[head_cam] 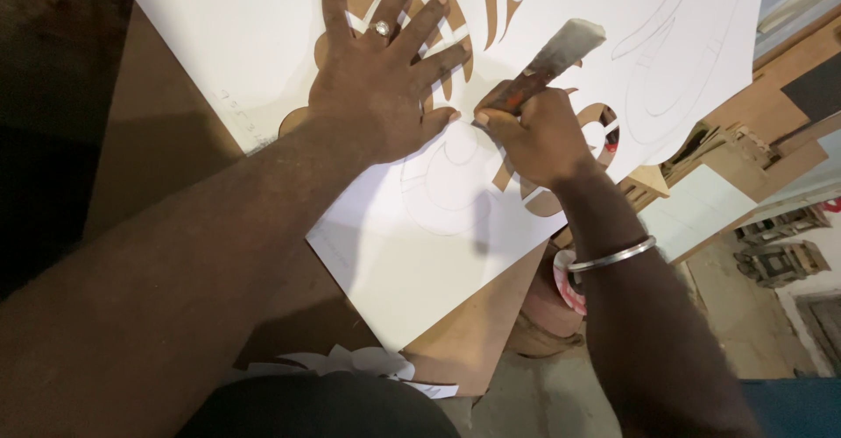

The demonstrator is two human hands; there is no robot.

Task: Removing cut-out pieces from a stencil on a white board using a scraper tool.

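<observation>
Paper sheet [263, 26]: large, white, flat on the brown bench [158, 140], pencilled curves on it and cut-out shapes showing the brown board beneath.
Cutting tool [552, 57]: taped handle angled up and right, tip at the paper between the two hands.
Right hand [534, 136]: fingers closed tight around the tool; metal bangle [613, 254] on the wrist.
Left hand [381, 79]: fingers spread, pressed flat on the sheet, ring [382, 28] on one finger, just beside the right.
Paper offcuts [359, 363]: at the bench's near edge.
</observation>
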